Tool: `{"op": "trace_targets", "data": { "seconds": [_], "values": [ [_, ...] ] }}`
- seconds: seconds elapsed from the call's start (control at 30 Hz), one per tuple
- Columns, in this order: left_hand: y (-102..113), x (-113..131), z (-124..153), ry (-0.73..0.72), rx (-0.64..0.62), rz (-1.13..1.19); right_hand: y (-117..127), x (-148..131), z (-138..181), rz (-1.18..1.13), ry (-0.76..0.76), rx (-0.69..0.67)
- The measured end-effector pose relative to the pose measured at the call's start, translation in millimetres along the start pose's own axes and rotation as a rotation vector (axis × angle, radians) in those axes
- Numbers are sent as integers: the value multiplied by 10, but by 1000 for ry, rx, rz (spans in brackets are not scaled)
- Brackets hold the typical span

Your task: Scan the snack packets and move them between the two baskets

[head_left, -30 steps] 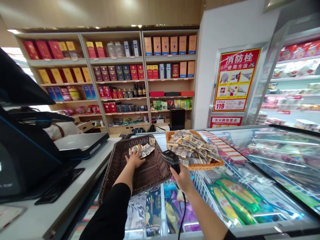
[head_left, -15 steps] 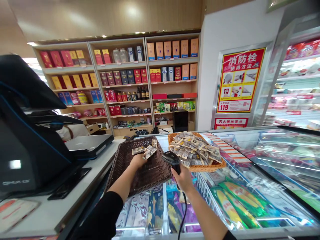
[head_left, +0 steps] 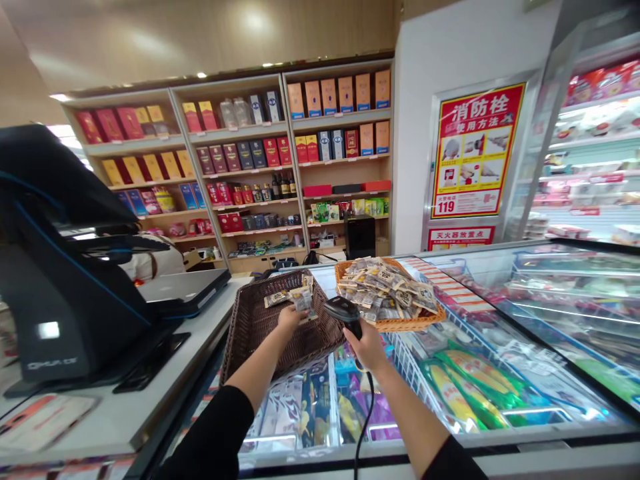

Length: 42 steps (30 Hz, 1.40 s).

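Observation:
My left hand is closed on a small snack packet, lifted just above the dark brown wicker basket, where a few more packets lie at the far end. My right hand grips a black barcode scanner whose head points toward the lifted packet; its cable hangs down along my forearm. Beyond the scanner stands an orange wicker basket piled with several similar packets. Both baskets rest on the glass lid of a chest freezer.
A black point-of-sale terminal stands on the white counter at the left. Shelves of boxed goods line the back wall. A red fire-hydrant poster hangs on the right, beside a refrigerated display.
My left hand went from lying flat on the packets in the brown basket to pinching one and lifting it toward the scanner. The right hand shifted only slightly.

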<state>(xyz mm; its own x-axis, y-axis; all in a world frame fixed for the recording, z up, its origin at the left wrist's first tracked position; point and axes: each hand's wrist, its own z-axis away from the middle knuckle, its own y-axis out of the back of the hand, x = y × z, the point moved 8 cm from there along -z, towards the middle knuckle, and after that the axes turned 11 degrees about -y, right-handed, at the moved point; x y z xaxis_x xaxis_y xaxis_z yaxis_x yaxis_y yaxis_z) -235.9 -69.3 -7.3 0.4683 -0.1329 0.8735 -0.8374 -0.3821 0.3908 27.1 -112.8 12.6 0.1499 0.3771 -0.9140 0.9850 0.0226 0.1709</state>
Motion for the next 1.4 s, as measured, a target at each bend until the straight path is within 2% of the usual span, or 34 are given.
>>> {"op": "trace_targets", "data": {
  "seconds": [0.1, 0.17, 0.27, 0.4, 0.6, 0.87, 1.0, 1.1, 1.17, 1.27, 1.33, 1.4],
  "values": [
    [-39, 133, 36, 2, 40, 319, -5, 2, 2, 17, -15, -39],
    [-40, 230, 35, -50, 41, 409, -4, -2, 8, 12, -17, -56],
    [3, 269, 8, -106, 58, 389, -22, -11, 19, -11, -5, -86],
    [38, 228, -39, -120, 77, 356, 2, 33, 13, -34, -51, -58],
    [6, 299, -30, -168, 42, 404, -46, -19, 32, -1, -26, -202],
    [-32, 312, -51, -169, 23, 430, -39, 45, 29, -40, -112, -167],
    [-2, 249, -51, -161, 30, 388, -46, 39, 25, -24, -46, -168],
    [39, 285, -65, -182, 30, 253, 62, 53, -27, -124, -44, -59],
    [33, 449, -93, -236, 32, 77, 220, 97, -86, -273, -82, 81],
    [-125, 975, -126, -417, 62, -192, 518, 191, -156, -528, -123, 324],
    [-357, 1417, -114, -576, 101, -330, 703, 271, -173, -648, -143, 479],
    [-697, 1785, -100, -707, 86, -441, 842, 357, -171, -700, -165, 606]
  ]
}}
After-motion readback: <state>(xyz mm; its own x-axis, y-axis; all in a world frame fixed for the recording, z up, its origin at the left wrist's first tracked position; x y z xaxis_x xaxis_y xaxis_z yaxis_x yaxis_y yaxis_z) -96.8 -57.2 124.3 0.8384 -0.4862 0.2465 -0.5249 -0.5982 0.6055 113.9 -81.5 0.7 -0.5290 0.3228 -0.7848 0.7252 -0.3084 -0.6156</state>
